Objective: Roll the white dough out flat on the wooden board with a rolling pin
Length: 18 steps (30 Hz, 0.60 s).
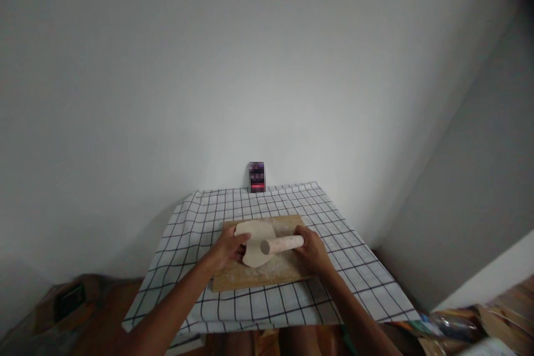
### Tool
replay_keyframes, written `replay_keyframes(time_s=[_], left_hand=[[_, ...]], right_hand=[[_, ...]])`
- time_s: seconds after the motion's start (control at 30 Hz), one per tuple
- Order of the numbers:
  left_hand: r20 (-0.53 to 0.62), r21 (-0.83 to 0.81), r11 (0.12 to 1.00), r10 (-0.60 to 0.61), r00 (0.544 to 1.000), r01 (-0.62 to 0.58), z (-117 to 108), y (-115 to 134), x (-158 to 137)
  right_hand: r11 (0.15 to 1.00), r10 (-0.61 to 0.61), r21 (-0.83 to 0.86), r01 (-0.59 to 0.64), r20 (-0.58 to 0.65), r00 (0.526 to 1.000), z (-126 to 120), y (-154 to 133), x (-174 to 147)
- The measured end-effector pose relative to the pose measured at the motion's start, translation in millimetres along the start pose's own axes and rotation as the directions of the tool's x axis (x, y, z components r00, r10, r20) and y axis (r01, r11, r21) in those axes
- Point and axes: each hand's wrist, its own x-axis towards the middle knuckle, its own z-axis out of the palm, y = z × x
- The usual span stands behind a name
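Note:
A flat, rounded sheet of dough (254,233) lies over a floured wooden board (237,278). My left hand (229,246) grips the dough's left edge, thumb on top and fingers beneath it. In my right hand (311,247) is a short wooden rolling pin (286,243), held by its right end. The pin's free end points left and overlaps the right part of the dough; whether it presses on the dough I cannot tell. Flour marks the board around the dough.
The board rests on a table with a white, black-checked tablecloth (183,245). A dark, blurred upright object (257,177) stands at the back edge by the wall. A box (69,303) sits at the lower left; bags (454,325) lie at the lower right.

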Motion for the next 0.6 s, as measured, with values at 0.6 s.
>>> replay_keyframes(time_s=[0.6], left_hand=[[0.112,0.729,0.527,0.538,0.835,-0.437,10.1,27.8,-29.1]], right_hand=[[0.915,-0.003,-0.392,0.093,0.224,0.975,-4.4,-33.0,5.8]])
